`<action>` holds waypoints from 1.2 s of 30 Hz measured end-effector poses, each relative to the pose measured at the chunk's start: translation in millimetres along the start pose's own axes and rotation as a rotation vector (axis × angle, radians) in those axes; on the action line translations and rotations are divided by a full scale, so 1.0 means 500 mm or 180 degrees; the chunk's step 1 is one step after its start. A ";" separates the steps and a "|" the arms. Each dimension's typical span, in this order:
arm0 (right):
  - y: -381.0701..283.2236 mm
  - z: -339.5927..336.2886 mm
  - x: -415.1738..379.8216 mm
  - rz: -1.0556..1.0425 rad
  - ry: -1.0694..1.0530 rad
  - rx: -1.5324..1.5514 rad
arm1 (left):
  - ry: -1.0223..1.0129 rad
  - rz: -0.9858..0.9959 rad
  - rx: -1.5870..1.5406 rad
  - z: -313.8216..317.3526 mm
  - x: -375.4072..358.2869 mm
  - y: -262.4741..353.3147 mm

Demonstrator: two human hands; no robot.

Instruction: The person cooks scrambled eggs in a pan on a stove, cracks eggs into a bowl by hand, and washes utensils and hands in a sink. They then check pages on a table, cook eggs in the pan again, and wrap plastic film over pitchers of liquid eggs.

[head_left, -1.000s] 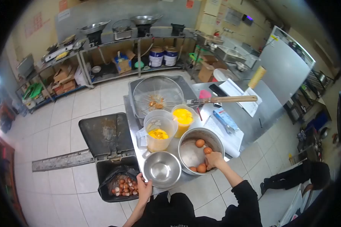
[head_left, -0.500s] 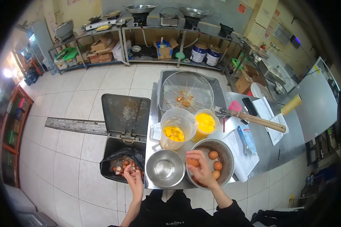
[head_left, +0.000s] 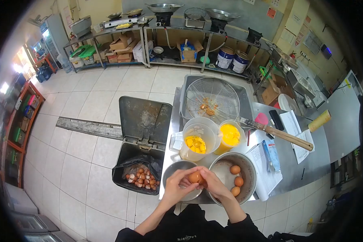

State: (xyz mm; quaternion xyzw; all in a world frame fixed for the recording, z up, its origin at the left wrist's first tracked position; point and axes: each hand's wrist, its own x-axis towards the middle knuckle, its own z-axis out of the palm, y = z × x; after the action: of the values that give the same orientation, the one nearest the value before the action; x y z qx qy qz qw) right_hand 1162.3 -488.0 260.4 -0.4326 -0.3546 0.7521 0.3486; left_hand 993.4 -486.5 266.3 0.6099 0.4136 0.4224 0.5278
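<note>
A brown egg [head_left: 195, 176] is held between my left hand [head_left: 178, 186] and my right hand [head_left: 214, 183], above the steel bowl [head_left: 171, 168]. Both hands have their fingers closed round it. To the right, a large pot [head_left: 250, 165] holds several brown eggs [head_left: 235, 170]. Behind the bowl, one clear jug [head_left: 188, 139] has yolks low inside, and a second jug [head_left: 230, 135] is filled higher with yellow egg. Left of the table, an open bin [head_left: 119, 171] holds cracked shells [head_left: 142, 178].
A round wire strainer [head_left: 193, 94] with a long wooden handle [head_left: 288, 138] rests across a grey tub [head_left: 248, 105]. Papers [head_left: 266, 181], a blue box [head_left: 271, 155] and a phone [head_left: 276, 119] lie on the right. The raised bin lid [head_left: 143, 119] stands left of the table.
My left hand has moved from over the bin to above the bowl. My right hand has brought an egg from the pot to meet it. The view has shifted slightly.
</note>
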 end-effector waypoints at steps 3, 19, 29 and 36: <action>0.004 0.011 -0.004 -0.0383 -0.0170 -0.0738 | 0.0049 -0.0036 0.0196 -0.020 -0.010 -0.020; 0.051 0.088 -0.011 -0.1557 0.0987 -0.3186 | -0.0132 -0.0269 0.0361 -0.024 -0.029 -0.061; 0.101 -0.231 -0.109 0.0406 -0.0401 -0.4037 | 0.1345 -0.1128 0.3204 -0.181 -0.078 -0.066; 0.111 -0.252 -0.064 -0.0259 -0.0698 -0.2698 | 0.2103 -0.0600 0.2084 -0.192 -0.073 -0.101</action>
State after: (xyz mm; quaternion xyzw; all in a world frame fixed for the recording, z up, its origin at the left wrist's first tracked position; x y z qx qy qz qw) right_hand 1275.6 -513.7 179.9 -0.4406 -0.6835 0.5673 0.1300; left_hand 888.0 -487.8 221.4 0.5370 0.7243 0.3915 0.1840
